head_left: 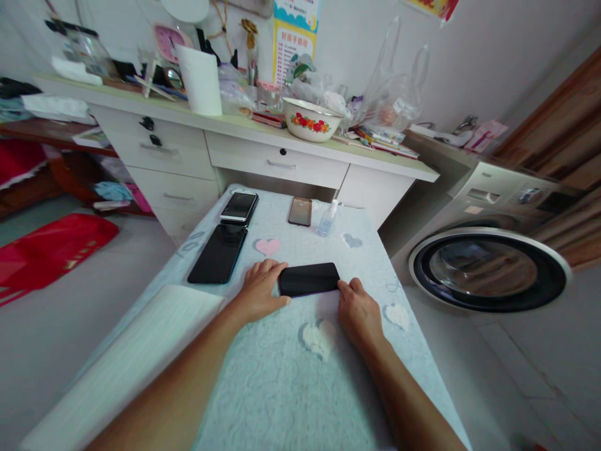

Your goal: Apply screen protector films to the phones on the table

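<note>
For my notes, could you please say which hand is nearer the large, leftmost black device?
Left: the left hand is beside the device, not touching; the right hand is farther, across the phone.

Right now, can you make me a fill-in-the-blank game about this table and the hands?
1. The left hand and right hand are at opposite ends of one black ____.
2. In the picture, the clear bottle stands to the ____ of the brown case.
3. The heart just beyond the left hand is ____.
Missing words: phone; right; pink.
</note>
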Motion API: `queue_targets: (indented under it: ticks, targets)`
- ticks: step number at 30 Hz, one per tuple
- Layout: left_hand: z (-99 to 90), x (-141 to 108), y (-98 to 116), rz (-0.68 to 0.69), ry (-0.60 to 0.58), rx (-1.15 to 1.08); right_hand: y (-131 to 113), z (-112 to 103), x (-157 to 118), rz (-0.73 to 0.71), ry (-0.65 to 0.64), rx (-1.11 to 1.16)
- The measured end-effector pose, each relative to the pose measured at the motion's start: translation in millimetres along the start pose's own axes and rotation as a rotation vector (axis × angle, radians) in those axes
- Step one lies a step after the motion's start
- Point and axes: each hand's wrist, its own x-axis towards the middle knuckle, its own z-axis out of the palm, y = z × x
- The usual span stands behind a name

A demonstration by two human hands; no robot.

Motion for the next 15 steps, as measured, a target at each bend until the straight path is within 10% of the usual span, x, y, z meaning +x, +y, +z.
queue_targets:
  ticks: [15]
  targets:
    - [3.3,1,2,0.010,0.050,0.034,-20,2,-8,-0.199,-0.012,0.107]
